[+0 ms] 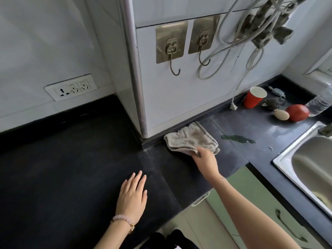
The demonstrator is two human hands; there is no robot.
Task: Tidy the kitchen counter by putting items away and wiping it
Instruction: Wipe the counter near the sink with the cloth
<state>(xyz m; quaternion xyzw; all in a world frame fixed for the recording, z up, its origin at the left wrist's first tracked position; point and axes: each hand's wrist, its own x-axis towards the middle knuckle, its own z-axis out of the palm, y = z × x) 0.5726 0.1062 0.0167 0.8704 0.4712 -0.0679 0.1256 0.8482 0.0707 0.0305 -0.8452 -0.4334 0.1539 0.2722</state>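
**Cloth in hand at the kitchen counter**

A dark stone counter runs under both hands and bends right toward a steel sink, which sits well to the right of the right hand's fingers. White tiled wall rises just beyond the fingertips, with two stick-on hooks high above them. A grey cloth, folded and lying on the counter against the foot of the wall, is pinched at its near edge by the right hand, fingers closed around the fabric. The left hand lies flat on the counter, fingers open and together, holding nothing, well to the left of the cloth. Right of the gripping fingers a small wet patch marks the counter. Farther right and beyond it stand a red cup, a plastic bottle, a red fruit and, touching that fruit, a pale oval object.
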